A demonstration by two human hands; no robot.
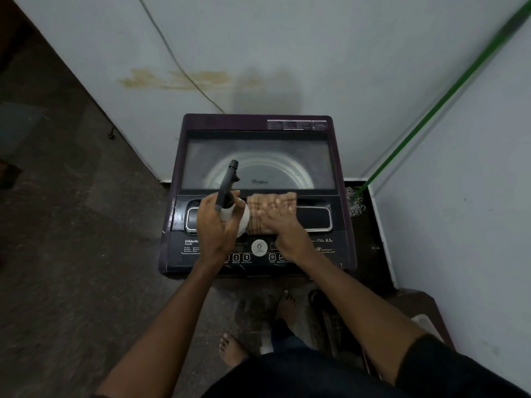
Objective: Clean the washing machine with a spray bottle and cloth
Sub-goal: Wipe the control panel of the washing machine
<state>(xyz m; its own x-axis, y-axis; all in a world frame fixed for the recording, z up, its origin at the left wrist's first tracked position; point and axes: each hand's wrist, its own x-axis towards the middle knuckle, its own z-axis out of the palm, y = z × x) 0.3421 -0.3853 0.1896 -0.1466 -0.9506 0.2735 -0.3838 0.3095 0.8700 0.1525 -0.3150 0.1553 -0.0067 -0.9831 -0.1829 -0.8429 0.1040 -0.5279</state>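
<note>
A dark purple top-loading washing machine (342,173) stands against the wall, its glass lid down. My left hand (214,225) grips a white spray bottle (240,218) with a dark trigger head, its nozzle pointing away over the lid. My right hand (280,222) presses a brown checked cloth (258,205) flat onto the front band of the lid, just above the control panel. The cloth's right part lies hidden under my fingers.
A green pole (448,93) leans in the right corner. A thin cable (178,61) runs down the back wall to the machine. A dark low stand (370,248) sits right of the machine, brown furniture (416,308) nearer me. My bare feet (284,308) are on the stone floor.
</note>
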